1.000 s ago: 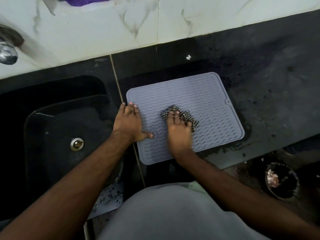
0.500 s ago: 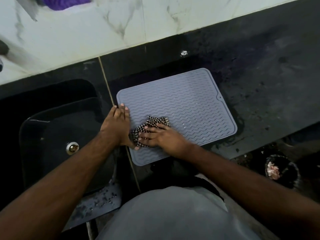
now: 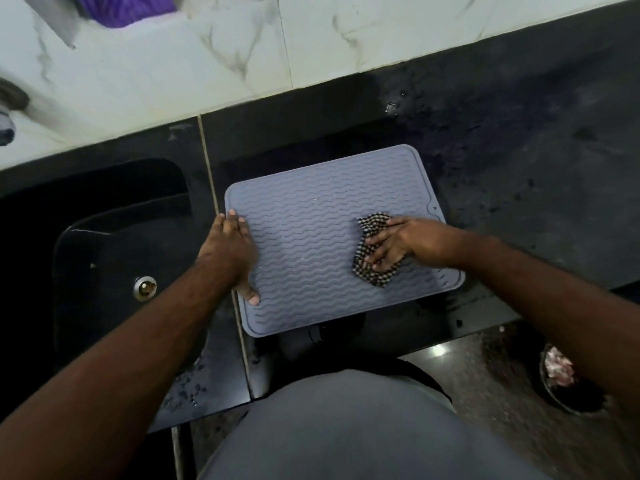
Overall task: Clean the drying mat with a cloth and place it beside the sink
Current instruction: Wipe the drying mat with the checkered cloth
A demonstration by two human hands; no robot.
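A grey drying mat (image 3: 311,237) with wavy ridges lies flat on the black counter, just right of the black sink (image 3: 104,258). My left hand (image 3: 230,251) rests flat on the mat's left edge with fingers straight. My right hand (image 3: 398,242) presses a black-and-white checked cloth (image 3: 372,271) onto the right part of the mat, fingers spread over it. Part of the cloth is hidden under the hand.
A white marble wall (image 3: 311,39) rises behind the counter (image 3: 519,150). A tap (image 3: 7,112) shows at the far left edge, a purple thing (image 3: 124,8) at the top. A dark bin (image 3: 561,379) with scraps stands on the floor at lower right.
My right hand slid the cloth from the mat's left side, next to my left hand, across to the right side. My left hand stayed on the left edge.
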